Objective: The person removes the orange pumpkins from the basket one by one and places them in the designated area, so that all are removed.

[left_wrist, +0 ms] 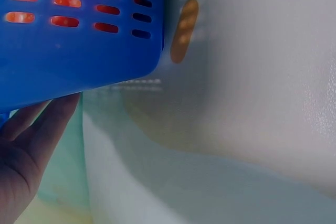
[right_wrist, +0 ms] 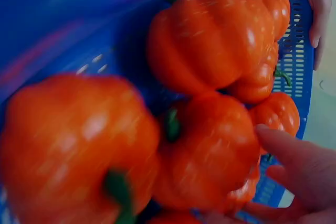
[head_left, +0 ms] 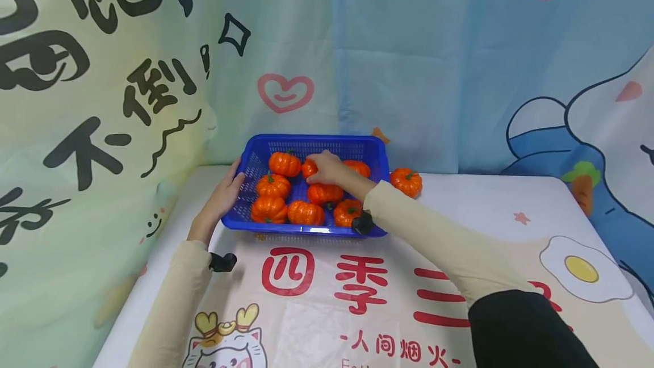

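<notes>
A blue plastic basket (head_left: 306, 230) holds several small orange pumpkins (head_left: 273, 186) with green stems. My left hand (head_left: 225, 191) rests against the basket's left side; in the left wrist view its fingers (left_wrist: 55, 116) lie fairly straight against the blue wall. Reaching over the front right, my right hand (head_left: 329, 168) is inside the basket, its fingers and thumb around a pumpkin (head_left: 309, 168) near the back middle. In the right wrist view that pumpkin (right_wrist: 245, 188) is partly hidden behind another pumpkin (right_wrist: 205, 150), and the right hand (right_wrist: 310, 182) comes in from the right.
One more pumpkin (head_left: 406, 182) sits on the table just outside the basket's right side. The white table (head_left: 460, 203) bears a printed cloth (head_left: 317, 322) with red characters in front. A patterned curtain (head_left: 398, 90) hangs close behind the basket.
</notes>
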A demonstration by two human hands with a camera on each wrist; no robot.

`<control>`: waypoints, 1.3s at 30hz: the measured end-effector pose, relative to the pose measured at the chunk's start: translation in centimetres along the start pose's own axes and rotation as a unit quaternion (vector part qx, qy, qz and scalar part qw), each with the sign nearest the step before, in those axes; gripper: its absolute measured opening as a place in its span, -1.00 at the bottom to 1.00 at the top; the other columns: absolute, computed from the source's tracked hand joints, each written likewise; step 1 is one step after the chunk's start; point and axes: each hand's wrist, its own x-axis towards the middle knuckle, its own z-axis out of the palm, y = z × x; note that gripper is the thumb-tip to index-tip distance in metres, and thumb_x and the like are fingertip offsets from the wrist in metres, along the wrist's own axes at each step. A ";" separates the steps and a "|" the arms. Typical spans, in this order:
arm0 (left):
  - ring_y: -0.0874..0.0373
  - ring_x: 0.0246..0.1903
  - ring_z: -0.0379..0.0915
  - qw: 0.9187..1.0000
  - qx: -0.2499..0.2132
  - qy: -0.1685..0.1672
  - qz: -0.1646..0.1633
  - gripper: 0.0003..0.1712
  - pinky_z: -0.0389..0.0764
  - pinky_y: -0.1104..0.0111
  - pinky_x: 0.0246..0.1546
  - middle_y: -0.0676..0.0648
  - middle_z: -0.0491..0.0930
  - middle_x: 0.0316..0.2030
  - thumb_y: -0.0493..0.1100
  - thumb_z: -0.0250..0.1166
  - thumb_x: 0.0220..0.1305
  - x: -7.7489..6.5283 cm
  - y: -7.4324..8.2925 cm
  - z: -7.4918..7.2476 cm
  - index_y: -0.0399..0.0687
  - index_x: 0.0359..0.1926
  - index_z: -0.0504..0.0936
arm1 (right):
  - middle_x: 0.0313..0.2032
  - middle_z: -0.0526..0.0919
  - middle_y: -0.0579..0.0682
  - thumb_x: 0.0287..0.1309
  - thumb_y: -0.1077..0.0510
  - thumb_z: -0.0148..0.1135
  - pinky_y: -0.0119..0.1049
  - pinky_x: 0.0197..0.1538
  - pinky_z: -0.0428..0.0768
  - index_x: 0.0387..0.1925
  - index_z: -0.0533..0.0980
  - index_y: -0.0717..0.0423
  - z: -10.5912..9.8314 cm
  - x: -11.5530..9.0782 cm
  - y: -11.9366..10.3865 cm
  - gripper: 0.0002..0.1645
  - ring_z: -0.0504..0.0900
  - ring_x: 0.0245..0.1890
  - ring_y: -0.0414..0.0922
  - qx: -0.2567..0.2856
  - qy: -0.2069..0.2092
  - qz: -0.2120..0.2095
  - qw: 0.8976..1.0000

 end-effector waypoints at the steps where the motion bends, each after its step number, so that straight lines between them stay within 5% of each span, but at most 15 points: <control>1: -0.26 0.51 -0.22 1.000 0.000 0.001 0.000 -0.31 -0.15 -0.17 0.47 -0.19 -0.20 0.55 0.08 -0.32 0.55 0.0 0.0 -0.1 0.12 0.55 -0.32 | 0.33 0.41 0.14 0.20 0.02 0.29 0.01 0.46 0.20 0.39 0.28 0.11 0.0 0.3 -0.3 -0.23 0.24 0.40 0.14 0.000 -0.006 0.017 1.000; 10: -0.26 0.51 -0.23 1.000 -0.003 0.000 -0.004 -0.30 -0.16 -0.19 0.46 -0.18 -0.22 0.55 0.13 -0.33 0.54 0.1 -0.1 -0.2 0.17 0.55 -0.33 | 0.45 0.09 0.22 0.21 0.05 0.29 0.11 0.42 0.25 0.41 0.27 -0.02 -0.2 2.5 -1.6 -0.24 0.12 0.43 0.28 0.042 -0.022 0.116 0.992; 16: -0.26 0.51 -0.22 1.000 -0.008 0.001 -0.001 -0.30 -0.15 -0.17 0.47 -0.18 -0.20 0.55 0.11 -0.31 0.54 0.2 0.2 0.3 0.13 0.55 -0.30 | 0.40 0.09 0.26 0.17 0.00 0.34 0.16 0.34 0.34 0.33 0.35 0.01 0.1 2.5 -1.4 -0.29 0.23 0.34 0.29 0.038 0.002 0.150 0.988; 23: -0.27 0.51 -0.20 1.000 -0.007 0.001 -0.003 -0.31 -0.14 -0.17 0.47 -0.19 -0.19 0.55 0.10 -0.32 0.54 0.1 0.3 0.4 0.12 0.55 -0.30 | 0.32 0.19 0.23 0.14 0.00 0.36 0.15 0.30 0.37 0.27 0.39 0.02 0.2 2.2 -1.1 -0.33 0.26 0.29 0.26 0.042 0.016 0.148 0.988; 27: -0.29 0.50 -0.19 1.000 -0.001 0.000 -0.002 -0.31 -0.13 -0.18 0.46 -0.21 -0.19 0.54 0.10 -0.33 0.54 0.0 0.1 0.4 0.11 0.55 -0.30 | 0.32 0.27 0.21 0.13 -0.01 0.37 0.15 0.28 0.39 0.25 0.42 0.03 -0.6 1.2 -1.0 -0.34 0.26 0.30 0.28 0.040 0.043 0.098 0.994; 32: -0.32 0.49 -0.17 1.000 0.004 0.000 -0.003 -0.31 -0.12 -0.19 0.46 -0.23 -0.17 0.54 0.10 -0.32 0.54 0.0 -0.2 0.4 0.12 0.55 -0.30 | 0.21 0.46 0.14 0.09 -0.05 0.39 -0.01 0.21 0.50 0.26 0.44 0.04 -3.4 -2.9 -1.2 -0.29 0.39 0.20 0.10 0.084 0.083 -0.005 0.993; 39: -0.36 0.48 -0.16 1.000 0.012 -0.004 -0.002 -0.31 -0.12 -0.23 0.43 -0.27 -0.17 0.53 0.09 -0.34 0.55 -0.2 0.2 0.4 0.11 0.55 -0.34 | 0.20 0.38 0.10 0.02 -0.08 0.44 -0.02 0.04 0.66 0.24 0.46 -0.11 -4.0 -15.4 0.7 -0.29 0.47 0.14 0.06 0.173 0.118 -0.043 0.977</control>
